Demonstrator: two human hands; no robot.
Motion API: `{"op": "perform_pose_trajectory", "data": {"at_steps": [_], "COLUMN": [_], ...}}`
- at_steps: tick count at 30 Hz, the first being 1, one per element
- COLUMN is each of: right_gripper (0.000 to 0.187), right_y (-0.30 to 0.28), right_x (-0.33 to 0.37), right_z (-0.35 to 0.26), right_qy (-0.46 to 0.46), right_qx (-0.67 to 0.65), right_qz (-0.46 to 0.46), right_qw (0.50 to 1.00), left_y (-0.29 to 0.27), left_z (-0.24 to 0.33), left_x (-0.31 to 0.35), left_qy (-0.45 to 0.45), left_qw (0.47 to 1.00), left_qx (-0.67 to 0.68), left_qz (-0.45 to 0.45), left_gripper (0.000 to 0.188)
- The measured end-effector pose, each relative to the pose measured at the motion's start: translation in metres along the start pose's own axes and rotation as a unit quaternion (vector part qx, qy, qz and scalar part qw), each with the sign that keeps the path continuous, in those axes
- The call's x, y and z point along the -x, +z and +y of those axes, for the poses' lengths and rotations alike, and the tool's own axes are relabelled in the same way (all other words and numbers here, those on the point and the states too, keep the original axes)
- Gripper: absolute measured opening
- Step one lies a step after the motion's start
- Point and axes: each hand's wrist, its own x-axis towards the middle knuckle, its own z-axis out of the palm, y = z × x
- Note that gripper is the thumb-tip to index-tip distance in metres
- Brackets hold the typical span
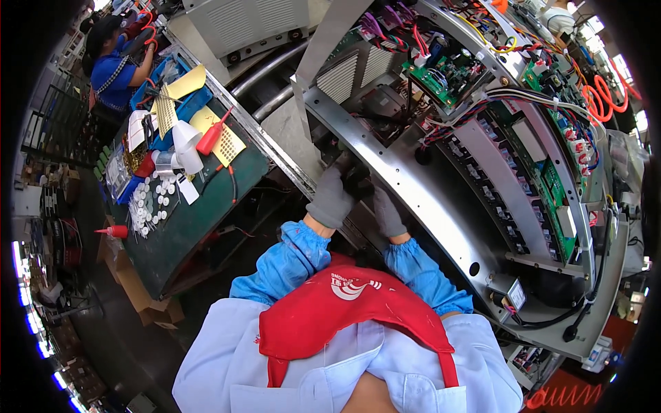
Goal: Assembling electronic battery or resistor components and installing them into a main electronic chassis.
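Both my hands wear grey gloves, with blue sleeve covers on the forearms. They are at the near left edge of a large open metal cabinet (420,196) holding wiring and circuit boards. My left hand (332,196) reaches forward beside the cabinet's left end, and its fingertips fade into a dark area by the frame. Close by on the right, my right hand (387,212) reaches in along the lower side of the shiny metal rail. Its fingers are hidden in shadow. What either hand touches there is too dark to make out.
On the left stands a green-topped workbench (231,168) with a red glue bottle (212,135), white caps (144,206), blue bins and yellow perforated sheets. A co-worker in blue (117,76) sits beyond it. Steel rollers (272,103) and a grey metal housing (248,27) lie ahead.
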Motion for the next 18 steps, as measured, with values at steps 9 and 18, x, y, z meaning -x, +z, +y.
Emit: {"op": "perform_pose_trajectory", "data": {"at_steps": [9, 18], "right_gripper": [0.054, 0.055], "right_y": [-0.158, -0.107], "right_x": [-0.037, -0.029], "right_z": [0.100, 0.073], "right_qy": [0.083, -0.051], "right_qx": [0.556, 0.534], "right_qz": [0.104, 0.043], "right_qw": [0.821, 0.843], "left_y": [-0.006, 0.001], "left_z": [0.000, 0.007], "left_x": [0.001, 0.004], "left_qy": [0.035, -0.033], "left_qw": [0.998, 0.996], "left_qx": [-0.014, 0.087], "left_qz": [-0.053, -0.014], "left_gripper": [0.031, 0.033]}}
